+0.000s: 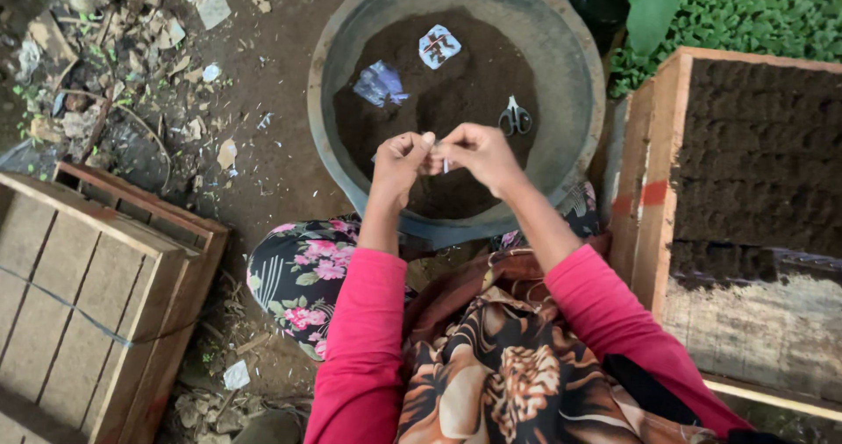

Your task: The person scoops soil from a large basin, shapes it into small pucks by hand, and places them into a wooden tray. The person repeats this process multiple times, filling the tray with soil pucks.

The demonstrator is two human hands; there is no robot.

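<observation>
Pink sleeves frame my view, and both forearms run up and away from me, converging over the near rim of the grey basin (579, 102). My left hand (399, 159) and right hand (478, 155) meet fingertip to fingertip, each pinched shut on a small pale packet (441, 159) held between them. The packet is tiny and mostly hidden by the fingers, so I cannot tell its long axis for sure; it seems to span the short gap from one pinch to the other, level with both, and neither hand is nearer to it. Wrists are bent slightly inward, knuckles up. Just beyond the right-hand pinch, scissors (515, 117) lie on the dark soil (465, 85). Farther out, beyond the left hand, lie two torn wrappers (381, 85), well apart from the grip.
</observation>
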